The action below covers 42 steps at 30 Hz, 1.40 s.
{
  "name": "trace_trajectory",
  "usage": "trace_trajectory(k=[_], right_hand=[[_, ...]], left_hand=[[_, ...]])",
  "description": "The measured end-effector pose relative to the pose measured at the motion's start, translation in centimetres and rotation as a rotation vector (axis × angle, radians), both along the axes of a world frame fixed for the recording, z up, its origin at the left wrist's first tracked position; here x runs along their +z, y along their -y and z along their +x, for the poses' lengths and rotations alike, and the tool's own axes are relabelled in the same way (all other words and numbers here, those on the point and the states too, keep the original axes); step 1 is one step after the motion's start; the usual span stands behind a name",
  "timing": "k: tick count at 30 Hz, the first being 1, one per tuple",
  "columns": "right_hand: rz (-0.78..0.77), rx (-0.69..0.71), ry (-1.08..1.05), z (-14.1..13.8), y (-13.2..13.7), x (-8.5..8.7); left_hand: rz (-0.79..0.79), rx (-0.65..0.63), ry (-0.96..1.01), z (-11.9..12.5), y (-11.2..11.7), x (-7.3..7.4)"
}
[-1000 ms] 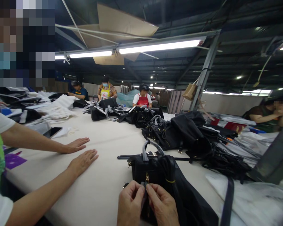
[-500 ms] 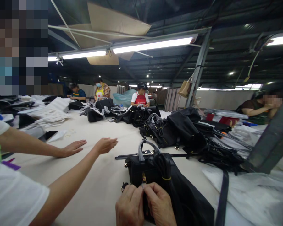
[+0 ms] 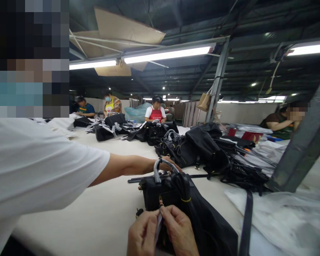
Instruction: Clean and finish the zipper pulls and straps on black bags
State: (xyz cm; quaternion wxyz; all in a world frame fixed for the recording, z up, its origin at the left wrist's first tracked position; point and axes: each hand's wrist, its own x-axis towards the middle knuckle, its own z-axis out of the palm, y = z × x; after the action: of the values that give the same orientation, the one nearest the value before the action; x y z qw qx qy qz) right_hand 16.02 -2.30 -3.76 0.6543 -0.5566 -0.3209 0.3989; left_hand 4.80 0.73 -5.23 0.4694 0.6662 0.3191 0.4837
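A black handbag (image 3: pixel 176 199) with a grey-wrapped handle and a small gold zip pull stands on the cream table (image 3: pixel 101 217) right in front of me. My left hand (image 3: pixel 142 234) and my right hand (image 3: pixel 178 233) meet at its near face, both pinched on a thin pale strip just below the gold pull. A co-worker in a white sleeve (image 3: pixel 37 163) on my left stretches an arm (image 3: pixel 130 165) across the table, the hand resting behind the bag's handle.
A heap of black bags (image 3: pixel 200 149) and loose straps lies behind and to the right. White wrapping sheets (image 3: pixel 282 217) cover the right side. A grey metal post (image 3: pixel 304 142) leans at right. Several seated people work at the table's far end and at the right.
The co-worker leaned in from the left and reached one arm across the table to behind my bag; their sleeve now fills the left. My hands stayed pinched at the bag's front.
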Motion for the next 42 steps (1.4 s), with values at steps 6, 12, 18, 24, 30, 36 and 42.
trace_trajectory(k=[6, 12, 18, 24, 30, 36, 42], right_hand=[[-0.013, -0.008, -0.119, -0.6, 0.2, -0.2], [-0.001, 0.007, 0.017, -0.3, 0.7, 1.3], [-0.039, -0.015, 0.089, -0.1, 0.7, 1.4], [-0.065, -0.025, 0.083, -0.1, 0.5, 1.0], [-0.099, -0.038, 0.096, -0.3, 0.6, 0.7], [-0.072, -0.008, 0.123, -0.2, 0.8, 1.0], [-0.011, -0.019, 0.079, -0.8, 0.9, 1.4]], left_hand=[[-0.649, -0.179, 0.061, 0.5, -0.4, 1.4], [-0.658, -0.254, 0.068, 0.5, -0.7, 2.1], [-0.598, -0.261, -0.088, -0.1, 0.5, 0.5], [-0.098, 0.093, -0.032, -0.8, 2.4, -1.2], [0.322, 0.171, -0.178, -1.2, 2.5, -3.5], [-0.046, 0.024, -0.075, -2.4, 2.0, -1.8], [-0.454, -0.153, 0.003, -0.3, 0.4, 2.0]])
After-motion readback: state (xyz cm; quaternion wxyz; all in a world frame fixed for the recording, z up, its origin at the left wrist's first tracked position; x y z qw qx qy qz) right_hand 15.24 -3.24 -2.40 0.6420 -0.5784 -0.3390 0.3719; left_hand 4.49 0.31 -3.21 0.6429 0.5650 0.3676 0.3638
